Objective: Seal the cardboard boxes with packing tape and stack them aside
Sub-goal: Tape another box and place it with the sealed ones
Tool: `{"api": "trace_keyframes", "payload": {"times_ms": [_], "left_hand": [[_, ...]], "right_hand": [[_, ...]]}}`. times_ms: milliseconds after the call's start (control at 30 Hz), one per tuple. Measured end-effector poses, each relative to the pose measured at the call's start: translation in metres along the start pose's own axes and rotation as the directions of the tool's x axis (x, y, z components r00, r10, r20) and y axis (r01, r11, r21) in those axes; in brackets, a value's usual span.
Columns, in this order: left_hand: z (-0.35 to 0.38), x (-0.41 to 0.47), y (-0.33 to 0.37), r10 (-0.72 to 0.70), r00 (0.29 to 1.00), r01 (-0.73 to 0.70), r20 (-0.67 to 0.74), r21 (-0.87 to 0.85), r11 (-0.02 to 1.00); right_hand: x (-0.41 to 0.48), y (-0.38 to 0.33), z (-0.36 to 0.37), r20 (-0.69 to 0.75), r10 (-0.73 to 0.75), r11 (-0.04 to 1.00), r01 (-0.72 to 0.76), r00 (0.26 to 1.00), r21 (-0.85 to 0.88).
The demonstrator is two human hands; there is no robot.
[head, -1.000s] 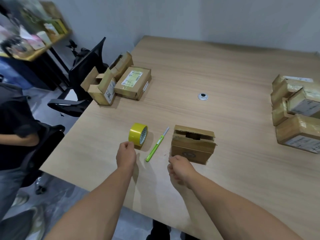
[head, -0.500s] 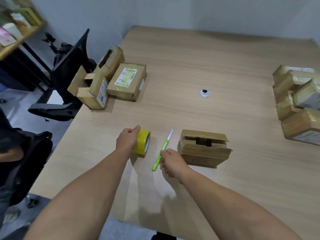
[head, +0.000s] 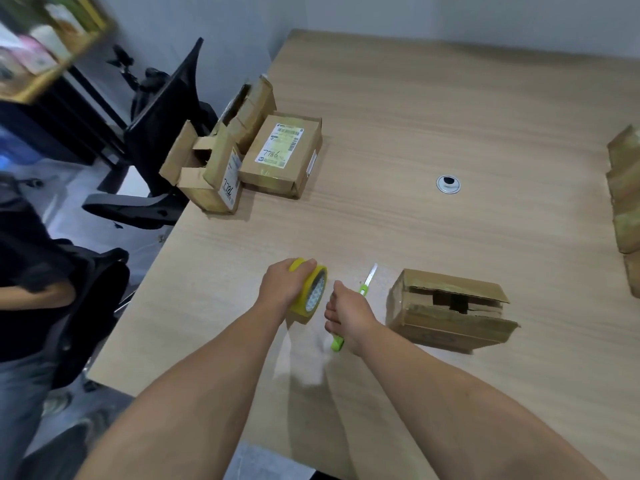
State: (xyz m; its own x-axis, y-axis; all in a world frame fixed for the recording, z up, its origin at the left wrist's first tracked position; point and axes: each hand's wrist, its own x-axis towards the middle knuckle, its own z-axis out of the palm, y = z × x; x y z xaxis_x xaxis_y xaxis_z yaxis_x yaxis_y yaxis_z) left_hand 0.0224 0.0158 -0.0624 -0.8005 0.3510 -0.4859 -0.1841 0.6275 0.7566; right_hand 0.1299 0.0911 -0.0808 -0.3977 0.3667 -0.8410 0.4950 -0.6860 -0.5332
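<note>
A yellow roll of packing tape (head: 313, 295) stands on edge on the wooden table (head: 433, 109), and my left hand (head: 284, 285) grips it from the top. My right hand (head: 348, 315) closes over the green utility knife (head: 363, 289), whose blade end pokes out past the fingers. Just right of that hand lies an unsealed cardboard box (head: 450, 310) with its flaps loosely folded and a gap showing.
Three more boxes sit at the table's left edge: an open one (head: 204, 168), a labelled flat one (head: 282, 154) and another behind (head: 249, 109). Taped boxes (head: 625, 188) are piled at the right edge. A cable grommet (head: 448, 183), a black chair (head: 156, 140) and a seated person (head: 24, 271) are nearby.
My left hand moved forward from beside the tape roll and now grips it. My right hand shifted left from the box onto the green knife.
</note>
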Motion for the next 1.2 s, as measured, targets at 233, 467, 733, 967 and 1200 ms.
{"api": "trace_keyframes", "payload": {"times_ms": [233,467,733,967,1200], "left_hand": [[-0.005,-0.009,-0.002,0.055,0.998,-0.053,0.016,-0.12,0.991],[-0.009,-0.018,0.0,0.056,0.998,-0.052,0.02,-0.165,0.985],[-0.012,-0.022,-0.005,0.097,0.991,-0.078,0.086,-0.203,0.976],[-0.015,-0.029,-0.001,0.116,0.989,-0.089,0.097,-0.244,0.966],[-0.015,-0.038,0.001,0.124,0.985,-0.089,0.124,-0.256,0.963]], "right_hand": [[0.005,-0.01,0.007,0.098,0.1,0.974,-0.118,0.99,0.193],[0.006,-0.019,0.013,0.148,0.147,0.917,-0.191,0.978,0.35],[0.008,-0.017,0.015,0.061,0.058,0.941,-0.075,0.996,0.33],[0.001,-0.015,0.007,-0.031,0.006,0.975,0.001,0.999,0.224],[-0.006,-0.013,-0.002,-0.172,-0.021,0.974,0.06,0.985,0.22]]}}
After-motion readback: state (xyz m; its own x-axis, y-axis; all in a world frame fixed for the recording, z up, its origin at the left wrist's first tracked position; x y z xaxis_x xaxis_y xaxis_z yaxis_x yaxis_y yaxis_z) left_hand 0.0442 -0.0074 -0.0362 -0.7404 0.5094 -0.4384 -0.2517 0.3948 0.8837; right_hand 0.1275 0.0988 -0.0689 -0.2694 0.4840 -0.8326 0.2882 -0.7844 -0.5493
